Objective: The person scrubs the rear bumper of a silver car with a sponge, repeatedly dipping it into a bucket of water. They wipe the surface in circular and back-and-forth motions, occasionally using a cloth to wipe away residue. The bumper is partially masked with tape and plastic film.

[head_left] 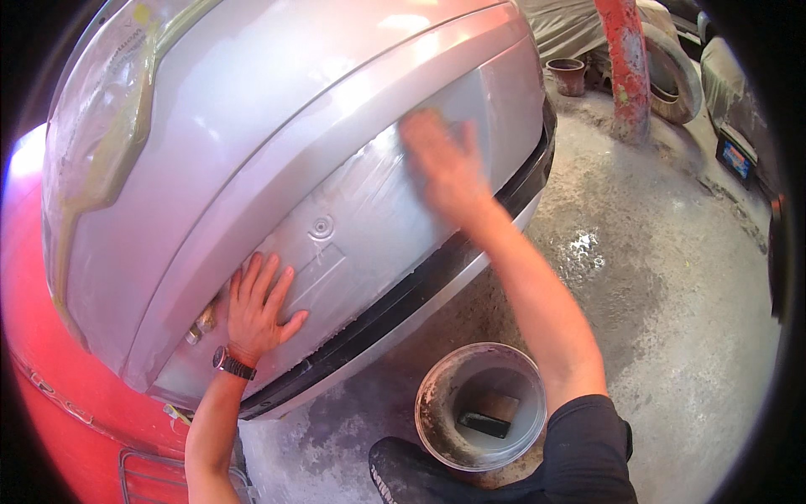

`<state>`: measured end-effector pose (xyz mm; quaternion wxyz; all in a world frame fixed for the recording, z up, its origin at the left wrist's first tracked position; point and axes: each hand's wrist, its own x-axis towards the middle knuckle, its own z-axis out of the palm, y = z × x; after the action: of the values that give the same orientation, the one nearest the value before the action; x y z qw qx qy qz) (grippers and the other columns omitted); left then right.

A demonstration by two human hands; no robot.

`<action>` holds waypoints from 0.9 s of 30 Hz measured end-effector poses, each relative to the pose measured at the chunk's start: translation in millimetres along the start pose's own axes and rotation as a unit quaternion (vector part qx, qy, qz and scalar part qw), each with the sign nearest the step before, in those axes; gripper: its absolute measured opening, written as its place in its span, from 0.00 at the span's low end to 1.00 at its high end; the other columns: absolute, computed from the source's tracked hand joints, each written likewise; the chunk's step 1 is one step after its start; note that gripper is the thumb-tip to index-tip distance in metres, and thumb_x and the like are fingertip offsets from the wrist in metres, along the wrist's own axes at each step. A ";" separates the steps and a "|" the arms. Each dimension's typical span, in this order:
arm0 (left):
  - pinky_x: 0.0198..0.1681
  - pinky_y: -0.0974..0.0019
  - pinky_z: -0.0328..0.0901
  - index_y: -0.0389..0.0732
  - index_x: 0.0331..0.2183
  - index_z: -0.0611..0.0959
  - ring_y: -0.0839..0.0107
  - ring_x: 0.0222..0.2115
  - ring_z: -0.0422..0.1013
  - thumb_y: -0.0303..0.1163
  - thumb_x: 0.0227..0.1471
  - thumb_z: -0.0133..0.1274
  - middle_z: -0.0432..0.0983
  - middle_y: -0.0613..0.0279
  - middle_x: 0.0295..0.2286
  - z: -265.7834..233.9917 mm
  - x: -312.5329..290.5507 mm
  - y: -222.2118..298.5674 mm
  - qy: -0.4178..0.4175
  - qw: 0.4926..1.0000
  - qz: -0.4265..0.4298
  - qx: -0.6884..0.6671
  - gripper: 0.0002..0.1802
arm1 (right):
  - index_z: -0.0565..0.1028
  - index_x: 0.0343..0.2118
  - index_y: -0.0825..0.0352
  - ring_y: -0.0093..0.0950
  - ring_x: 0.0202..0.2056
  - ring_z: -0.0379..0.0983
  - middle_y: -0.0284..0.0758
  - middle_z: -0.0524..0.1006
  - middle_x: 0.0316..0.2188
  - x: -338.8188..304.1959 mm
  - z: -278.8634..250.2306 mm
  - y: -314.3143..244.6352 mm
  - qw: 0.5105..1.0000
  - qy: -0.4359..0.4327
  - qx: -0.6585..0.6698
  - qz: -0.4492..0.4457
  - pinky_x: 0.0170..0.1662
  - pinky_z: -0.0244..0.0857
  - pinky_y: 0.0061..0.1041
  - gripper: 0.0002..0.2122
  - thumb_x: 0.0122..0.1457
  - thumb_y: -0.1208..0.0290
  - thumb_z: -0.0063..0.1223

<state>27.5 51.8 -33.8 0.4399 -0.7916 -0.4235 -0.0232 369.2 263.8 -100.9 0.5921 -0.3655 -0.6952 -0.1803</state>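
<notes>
A silver-grey painted car body panel [294, 151] fills the upper left, with a wet, shiny recessed strip [374, 197] along it. My left hand [256, 315] lies flat on the panel's lower left part, fingers spread, and a dark watch [232, 363] sits on that wrist. Farther up and to the right, my right hand [441, 164] is against the wet strip, blurred by motion. Its thumb stands off from the fingers; whether something thin lies under the palm is hidden. Between the hands is a small round fitting [320, 227] in the strip.
Below the panel stands a round bucket [428, 412] with water and a dark block [484, 422] in it. A red car body [50, 311] is at the left. At the back right are a red post [623, 76], a brown pot [567, 78] and a dark battery-like box [735, 157].
</notes>
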 end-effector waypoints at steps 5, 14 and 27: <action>0.67 0.34 0.52 0.46 0.64 0.74 0.45 0.68 0.57 0.55 0.53 0.63 0.61 0.51 0.68 1.1 -1.1 -0.5 -0.017 1.000 0.003 -0.006 0.42 | 0.68 0.66 0.67 0.40 0.70 0.62 0.43 0.65 0.70 -6.8 10.7 -50.1 0.995 0.024 0.084 0.051 0.70 0.44 0.66 0.27 0.64 0.68 0.52; 0.68 0.33 0.50 0.45 0.64 0.74 0.44 0.69 0.56 0.54 0.53 0.62 0.61 0.49 0.68 1.4 0.5 -0.2 -0.012 1.000 0.007 -0.006 0.42 | 0.68 0.67 0.68 0.35 0.71 0.59 0.41 0.64 0.71 9.6 -15.0 17.1 0.976 0.005 -0.218 0.006 0.70 0.44 0.64 0.29 0.59 0.71 0.48; 0.65 0.36 0.56 0.50 0.62 0.77 0.49 0.68 0.59 0.56 0.53 0.63 0.65 0.54 0.66 -3.1 0.2 2.0 0.000 1.000 -0.006 0.001 0.39 | 0.71 0.62 0.76 0.35 0.68 0.64 0.44 0.71 0.65 -3.3 6.3 -68.6 0.997 -0.042 -0.010 -0.063 0.69 0.49 0.62 0.26 0.61 0.69 0.44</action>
<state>30.0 49.2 -33.2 0.4401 -0.7889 -0.4282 -0.0250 315.4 221.3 -93.0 0.5463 -0.3337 -0.7394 -0.2085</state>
